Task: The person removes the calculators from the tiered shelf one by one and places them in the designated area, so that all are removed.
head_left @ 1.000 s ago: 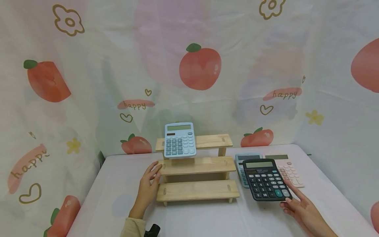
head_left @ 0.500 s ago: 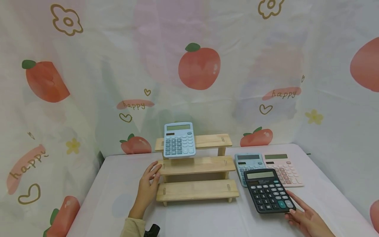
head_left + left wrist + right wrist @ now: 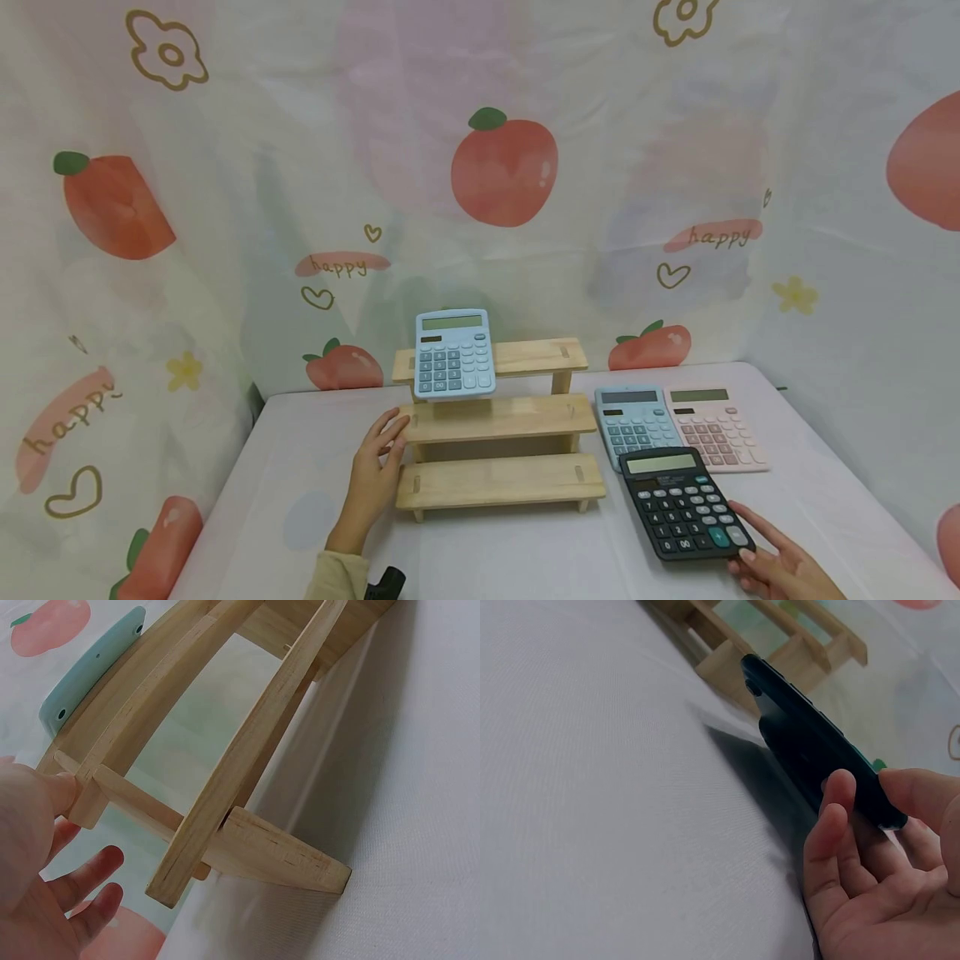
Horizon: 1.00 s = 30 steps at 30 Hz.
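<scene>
In the head view my right hand pinches a black calculator by its lower right corner. The right wrist view shows that calculator tilted, its far end lifted off the cloth, with the thumb above and fingers below. My left hand is at the left end of a three-step wooden display stand. Seen from the left wrist, that hand pinches the end of one step between thumb and index finger, the other fingers loose. A light blue calculator leans upright on the stand's upper left.
Right of the stand, another blue calculator and a pink calculator lie side by side on the white tablecloth. The black calculator overlaps the blue one's lower part in view. A fruit-patterned curtain hangs behind.
My right hand has brought the black calculator down and toward me, uncovering more of the blue and pink calculators. The left hand and the stand stay in place.
</scene>
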{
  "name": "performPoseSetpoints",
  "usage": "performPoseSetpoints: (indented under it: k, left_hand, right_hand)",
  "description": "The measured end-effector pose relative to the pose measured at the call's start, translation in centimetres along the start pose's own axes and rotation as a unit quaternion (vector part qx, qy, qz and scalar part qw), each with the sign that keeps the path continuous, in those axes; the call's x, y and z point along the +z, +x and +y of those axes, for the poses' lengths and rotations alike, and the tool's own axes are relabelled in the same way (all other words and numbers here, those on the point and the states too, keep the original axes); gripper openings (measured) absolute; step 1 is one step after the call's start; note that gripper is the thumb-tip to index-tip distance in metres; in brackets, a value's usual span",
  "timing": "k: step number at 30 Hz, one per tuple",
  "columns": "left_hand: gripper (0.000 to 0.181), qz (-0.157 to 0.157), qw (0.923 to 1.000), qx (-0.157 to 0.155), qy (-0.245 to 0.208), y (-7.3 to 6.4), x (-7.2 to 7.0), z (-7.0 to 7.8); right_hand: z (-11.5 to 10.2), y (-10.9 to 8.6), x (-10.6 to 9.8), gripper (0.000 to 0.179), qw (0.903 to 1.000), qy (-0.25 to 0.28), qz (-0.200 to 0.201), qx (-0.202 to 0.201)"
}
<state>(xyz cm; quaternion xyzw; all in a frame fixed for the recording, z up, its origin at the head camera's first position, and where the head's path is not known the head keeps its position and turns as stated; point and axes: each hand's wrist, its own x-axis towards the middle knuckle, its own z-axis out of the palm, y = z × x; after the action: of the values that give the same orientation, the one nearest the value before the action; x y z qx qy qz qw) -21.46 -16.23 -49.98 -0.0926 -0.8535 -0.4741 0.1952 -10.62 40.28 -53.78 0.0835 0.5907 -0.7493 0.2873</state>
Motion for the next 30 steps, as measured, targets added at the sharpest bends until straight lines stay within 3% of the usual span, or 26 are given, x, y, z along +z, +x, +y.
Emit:
performPoseSetpoints:
  k: [5,10,23,30]
  left_hand:
    - [0.035,-0.001,1.0000,0.000,0.001,0.01,0.04,0.05]
    - [0.035,0.003,1.0000,0.008,-0.003,0.05,0.03,0.10]
    - [0.035,0.005,0.9999,0.013,-0.002,0.07,0.01,0.10]
    - [0.035,0.003,0.9999,0.012,0.001,-0.03,-0.04,0.07]
  right_hand:
    - [0.04,-0.08,-0.07,0.056,0.9994,0.010,-0.033,0.005]
    - [0.07,-0.20,-0.06,0.056,0.9989,0.020,-0.041,0.008]
    - [-0.01,-0.14,0.51,0.053,0.9990,-0.016,0.039,0.012]
    - [-0.10,-0.09,0.89,0.055,0.9979,-0.048,0.044,0.001]
